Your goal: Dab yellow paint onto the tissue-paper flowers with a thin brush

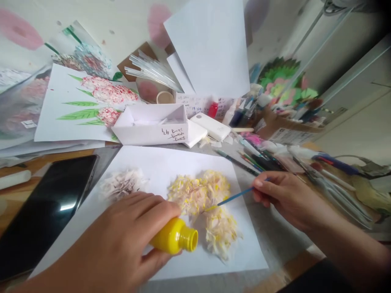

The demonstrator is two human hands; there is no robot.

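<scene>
My left hand (122, 232) is wrapped round a yellow paint bottle (174, 236), which is uncapped and tilted with its mouth to the right. Between the fingertips of my right hand (277, 191) is a thin blue paintbrush (235, 197). Its yellow-wet tip meets the petals of a paper flower cluster (195, 193), whose cream petals carry yellow edges. Just below lies a lower yellow-edged flower (221, 232). A pale, greyish flower (124, 183) sits to the left, partly behind my left hand. All of them rest on a white paper sheet (244, 252).
A black phone (45, 203) lies at the left. Behind the sheet stand a white open box (152, 122), a white power bank (210, 127) and a finished-looking flower picture (64, 101). Brushes and pencils (253, 158) crowd the right, before a cardboard box (284, 130) of tools.
</scene>
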